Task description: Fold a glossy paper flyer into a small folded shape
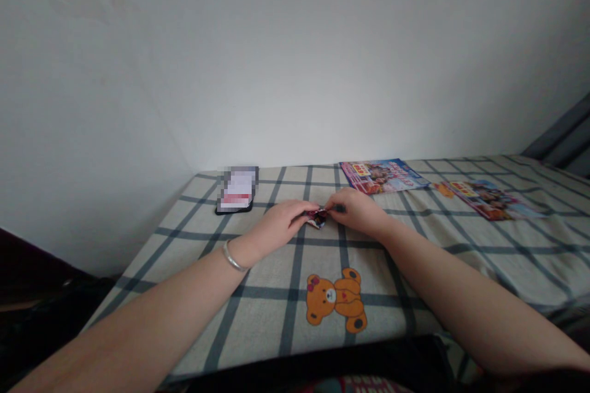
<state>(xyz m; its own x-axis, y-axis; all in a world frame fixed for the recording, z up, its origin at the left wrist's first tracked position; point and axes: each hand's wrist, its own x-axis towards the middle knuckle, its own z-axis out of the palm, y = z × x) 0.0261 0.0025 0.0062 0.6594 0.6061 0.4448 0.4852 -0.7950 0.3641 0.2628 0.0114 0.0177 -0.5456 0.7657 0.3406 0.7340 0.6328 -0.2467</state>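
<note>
A small folded piece of printed paper (317, 218), dark red and white, is pinched between my two hands just above the checked cloth. My left hand (281, 224), with a silver bangle at the wrist, grips its left side between thumb and fingers. On the right side, my right hand (357, 212) holds it with thumb and forefinger, the other fingers curled. Fingertips partly hide the paper, so its full shape is unclear.
A phone (237, 190) lies left of my hands near the wall. Colourful printed flyers, one (382, 175) behind my right hand and another (491, 199) farther right, lie on the checked cloth (258, 313). A printed bear (338, 299) decorates the cloth nearer me. A white wall (295, 61) rises behind.
</note>
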